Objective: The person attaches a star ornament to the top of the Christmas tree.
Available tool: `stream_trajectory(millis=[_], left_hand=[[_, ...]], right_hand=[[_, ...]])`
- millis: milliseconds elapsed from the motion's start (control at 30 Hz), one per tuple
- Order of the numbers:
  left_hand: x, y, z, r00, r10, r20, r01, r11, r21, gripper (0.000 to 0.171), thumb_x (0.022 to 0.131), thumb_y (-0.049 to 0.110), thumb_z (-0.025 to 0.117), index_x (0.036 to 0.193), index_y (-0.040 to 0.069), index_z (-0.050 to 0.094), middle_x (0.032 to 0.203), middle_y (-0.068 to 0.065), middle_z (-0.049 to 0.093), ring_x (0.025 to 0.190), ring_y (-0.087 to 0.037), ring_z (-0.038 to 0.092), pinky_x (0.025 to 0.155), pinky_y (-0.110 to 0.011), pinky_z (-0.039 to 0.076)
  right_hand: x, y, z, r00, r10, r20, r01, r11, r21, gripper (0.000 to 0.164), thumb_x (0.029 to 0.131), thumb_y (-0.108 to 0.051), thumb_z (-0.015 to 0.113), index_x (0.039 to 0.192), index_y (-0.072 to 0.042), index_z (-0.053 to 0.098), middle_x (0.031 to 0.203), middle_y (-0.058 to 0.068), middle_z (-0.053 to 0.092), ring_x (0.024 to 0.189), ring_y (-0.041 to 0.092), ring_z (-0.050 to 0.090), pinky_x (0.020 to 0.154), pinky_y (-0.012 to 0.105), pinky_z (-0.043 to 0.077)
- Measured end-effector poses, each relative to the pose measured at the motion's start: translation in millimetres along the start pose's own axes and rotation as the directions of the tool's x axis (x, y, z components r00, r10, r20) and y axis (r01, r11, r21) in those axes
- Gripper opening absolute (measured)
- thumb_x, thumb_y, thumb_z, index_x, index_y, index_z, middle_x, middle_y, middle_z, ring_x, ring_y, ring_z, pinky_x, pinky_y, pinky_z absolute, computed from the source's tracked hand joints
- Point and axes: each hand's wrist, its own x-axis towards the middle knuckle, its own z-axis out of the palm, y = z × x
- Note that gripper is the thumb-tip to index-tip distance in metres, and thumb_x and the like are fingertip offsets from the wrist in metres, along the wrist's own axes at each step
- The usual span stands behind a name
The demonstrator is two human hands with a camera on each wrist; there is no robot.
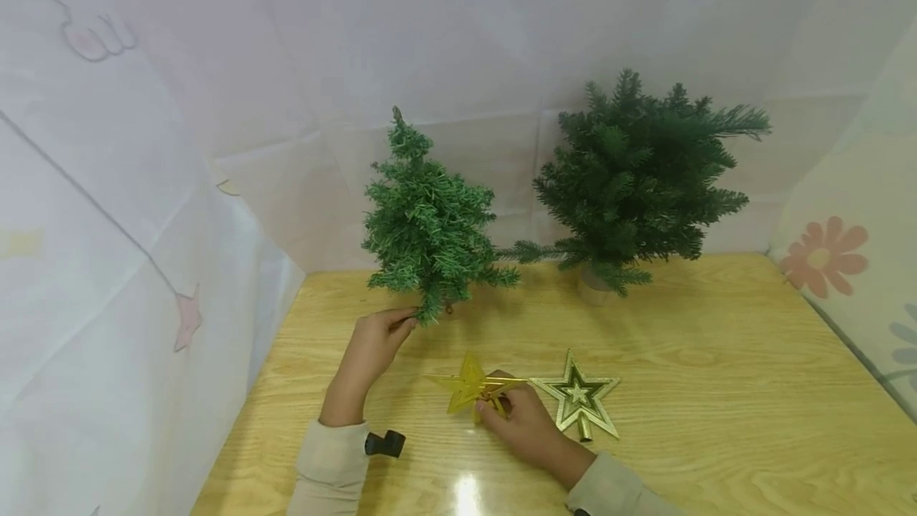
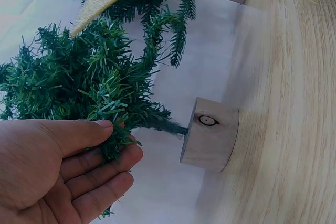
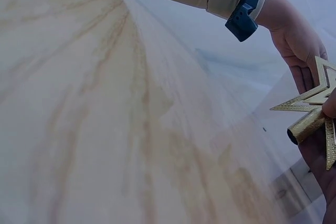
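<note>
A small artificial Christmas tree [image 1: 428, 221] stands at the table's left back. My left hand [image 1: 376, 345] pinches the tip of one of its low branches between thumb and fingers, as the left wrist view shows beside the tree's round wooden base [image 2: 210, 140]. In front of the tree, my right hand [image 1: 526, 420] holds a gold star tree topper [image 1: 467, 385] a little above the table. The right wrist view shows the topper's hollow tube [image 3: 307, 125] pointing away from the fingers. Right of that hand, a second gold star topper [image 1: 576, 393] lies on the table.
A fuller, darker Christmas tree [image 1: 637, 181] on a wooden base [image 1: 596, 287] stands at the right back, its low branch reaching the smaller tree. Printed cloth [image 1: 458, 38] hangs behind and along the sides of the wooden table [image 1: 716, 341].
</note>
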Motion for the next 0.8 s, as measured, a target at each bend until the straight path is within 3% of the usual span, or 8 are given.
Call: stream_trajectory(millis=[133, 267, 600, 800], left_hand=[[-0.1, 0.1, -1.1, 1.0, 0.003, -0.005, -0.003, 1.0, -0.002, 0.033, 0.099, 0.021, 0.061, 0.13, 0.011, 0.064, 0.116, -0.009, 0.069, 0.098, -0.021, 0.068, 0.08, -0.04, 0.058], [-0.5, -0.4, -2.5, 1.0, 0.0, -0.007, 0.0, 1.0, -0.004, 0.034, 0.099, 0.023, 0.061, 0.13, 0.011, 0.064, 0.116, -0.008, 0.069, 0.098, -0.02, 0.068, 0.08, -0.04, 0.058], [-0.1, -1.7, -3.0, 1.0, -0.007, 0.001, 0.007, 1.0, 0.003, 0.036, 0.099, 0.025, 0.06, 0.132, 0.012, 0.062, 0.118, -0.01, 0.068, 0.101, -0.023, 0.067, 0.082, -0.044, 0.057], [0.8, -0.9, -3.6, 1.0, -0.007, 0.002, 0.007, 1.0, -0.012, 0.037, 0.1, 0.028, 0.059, 0.133, 0.014, 0.061, 0.116, -0.007, 0.069, 0.103, -0.024, 0.066, 0.085, -0.046, 0.056]], right_hand=[[0.4, -1.3, -0.6, 0.999, 0.02, -0.028, -0.018, 0.999, 0.047, 0.005, 0.095, -0.014, 0.065, 0.098, -0.018, 0.067, 0.103, -0.006, 0.063, 0.091, 0.012, 0.062, 0.08, 0.027, 0.056], [2.2, -2.9, -1.2, 0.999, 0.032, -0.044, -0.029, 0.998, 0.062, 0.007, 0.096, -0.02, 0.064, 0.103, -0.02, 0.067, 0.107, -0.006, 0.064, 0.097, 0.013, 0.064, 0.085, 0.028, 0.055], [9.4, -8.3, -8.4, 0.999, 0.012, -0.035, -0.012, 1.0, -0.004, 0.014, 0.099, -0.021, 0.061, 0.111, -0.023, 0.065, 0.111, -0.006, 0.063, 0.102, 0.013, 0.063, 0.086, 0.031, 0.055], [16.2, -16.5, -13.8, 0.998, 0.046, -0.051, -0.046, 0.999, 0.016, 0.011, 0.097, -0.018, 0.064, 0.106, -0.022, 0.066, 0.108, -0.008, 0.062, 0.106, 0.012, 0.061, 0.092, 0.031, 0.053]])
